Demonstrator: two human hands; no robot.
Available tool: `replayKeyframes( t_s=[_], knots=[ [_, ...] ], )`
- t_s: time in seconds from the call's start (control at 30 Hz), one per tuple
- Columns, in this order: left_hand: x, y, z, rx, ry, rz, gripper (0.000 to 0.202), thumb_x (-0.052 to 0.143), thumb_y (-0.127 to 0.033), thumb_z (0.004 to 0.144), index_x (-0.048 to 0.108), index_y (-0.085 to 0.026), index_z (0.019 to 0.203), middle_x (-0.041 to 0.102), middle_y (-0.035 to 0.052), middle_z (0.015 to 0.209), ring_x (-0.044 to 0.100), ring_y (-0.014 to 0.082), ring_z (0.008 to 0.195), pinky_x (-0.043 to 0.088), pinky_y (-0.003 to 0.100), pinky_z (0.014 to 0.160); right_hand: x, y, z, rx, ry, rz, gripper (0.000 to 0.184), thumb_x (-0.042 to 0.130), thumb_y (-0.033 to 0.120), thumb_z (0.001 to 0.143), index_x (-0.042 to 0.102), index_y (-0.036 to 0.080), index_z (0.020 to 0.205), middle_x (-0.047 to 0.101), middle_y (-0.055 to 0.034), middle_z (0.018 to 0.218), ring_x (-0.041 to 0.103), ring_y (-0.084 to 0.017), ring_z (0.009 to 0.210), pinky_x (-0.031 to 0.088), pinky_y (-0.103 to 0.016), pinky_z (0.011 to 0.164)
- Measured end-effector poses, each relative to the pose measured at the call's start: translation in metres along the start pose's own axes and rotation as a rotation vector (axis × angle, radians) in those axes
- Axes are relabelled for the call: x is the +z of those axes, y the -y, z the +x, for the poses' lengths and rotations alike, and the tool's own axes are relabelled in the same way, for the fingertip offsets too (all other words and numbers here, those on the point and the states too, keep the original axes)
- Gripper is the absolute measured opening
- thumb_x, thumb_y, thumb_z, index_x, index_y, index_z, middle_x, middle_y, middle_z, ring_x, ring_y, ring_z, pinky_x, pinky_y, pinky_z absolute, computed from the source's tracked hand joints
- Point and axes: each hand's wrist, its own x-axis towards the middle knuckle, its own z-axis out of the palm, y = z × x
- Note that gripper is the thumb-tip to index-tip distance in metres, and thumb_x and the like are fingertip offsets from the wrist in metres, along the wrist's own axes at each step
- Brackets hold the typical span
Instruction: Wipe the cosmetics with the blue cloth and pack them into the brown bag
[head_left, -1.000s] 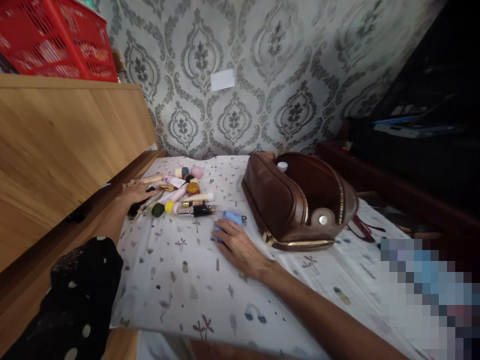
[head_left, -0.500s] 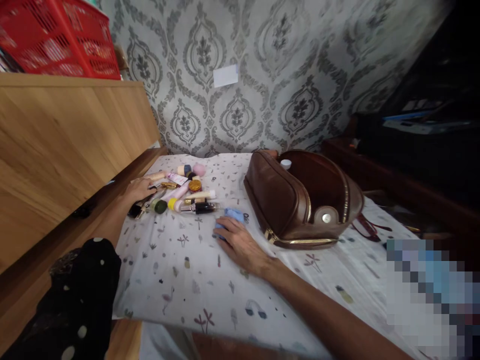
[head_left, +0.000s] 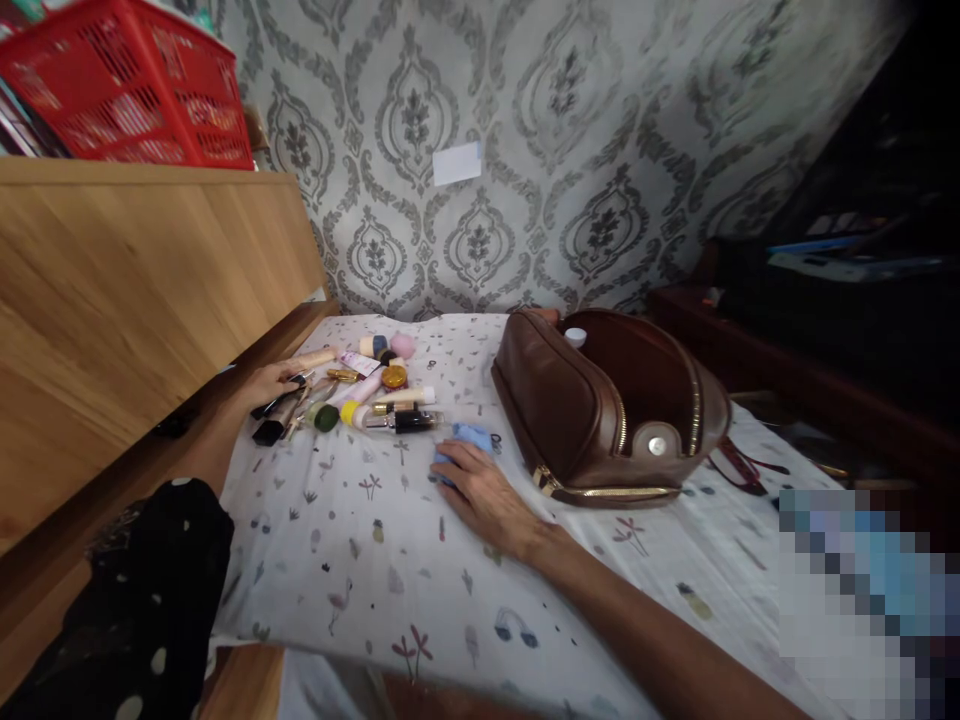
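My left hand (head_left: 271, 385) reaches over the left side of a cluster of cosmetics, fingers stretched out over the pile. Under and around it lie a beige tube (head_left: 313, 358) and a black-capped item (head_left: 268, 432). A green-capped bottle (head_left: 325, 417), a black-and-clear tube (head_left: 409, 422), a gold-lidded jar (head_left: 394, 377) and a pink makeup sponge (head_left: 403, 345) lie further right. My right hand (head_left: 480, 490) rests with bent fingers on a crumpled blue cloth (head_left: 472, 436); its fingers cover part of it. Right of the cloth, a brown toiletry bag (head_left: 555, 400) sits unzipped, with a white cap (head_left: 575, 337) inside.
The patterned white cloth (head_left: 420, 570) covers the table. A wooden cabinet (head_left: 150, 270) with a red basket (head_left: 150, 90) on top borders the left side. Patterned wallpaper rises behind. Dark red glasses (head_left: 739, 467) lie right of the bag, with a blurred-out area in front.
My left hand has drawn slightly left, uncovering more of the black items beside it. My right hand stays on the blue cloth. The whole view has shifted slightly.
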Motion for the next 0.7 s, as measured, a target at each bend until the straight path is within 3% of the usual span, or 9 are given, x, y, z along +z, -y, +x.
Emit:
replayKeyframes(
  t_s=[0.23,0.47,0.7],
  knots=[
    [0.006,0.002,-0.001,-0.063,-0.083,0.067,0.041,0.058,-0.024,0.084,0.069,-0.025,0.123,0.071,0.0068,0.127,0.064,0.0282,0.12,0.05,0.036,0.099,0.001,-0.002,-0.001,-0.008,-0.006,0.006,0.022,0.053,0.016,0.096,0.068,0.015,0.112,0.062,-0.0154,0.129,0.054,-0.03,0.125,0.048,-0.051,0.108],
    [0.01,0.011,-0.016,-0.077,-0.062,0.037,0.032,0.061,-0.032,0.081,0.072,-0.023,0.109,0.075,0.0066,0.116,0.067,0.0288,0.111,0.051,0.034,0.096,-0.001,-0.002,0.0,0.014,0.032,0.031,0.023,0.052,0.017,0.096,0.068,0.015,0.114,0.061,-0.0157,0.129,0.052,-0.03,0.127,0.047,-0.051,0.108],
    [0.018,0.026,-0.03,-0.104,-0.123,-0.116,0.039,0.06,-0.033,0.077,0.067,-0.019,0.113,0.074,0.0081,0.111,0.068,0.028,0.107,0.053,0.036,0.094,-0.002,0.0,-0.001,0.02,0.055,0.024,0.024,0.052,0.017,0.097,0.068,0.014,0.114,0.061,-0.0158,0.131,0.052,-0.031,0.128,0.047,-0.051,0.109]
  ],
)
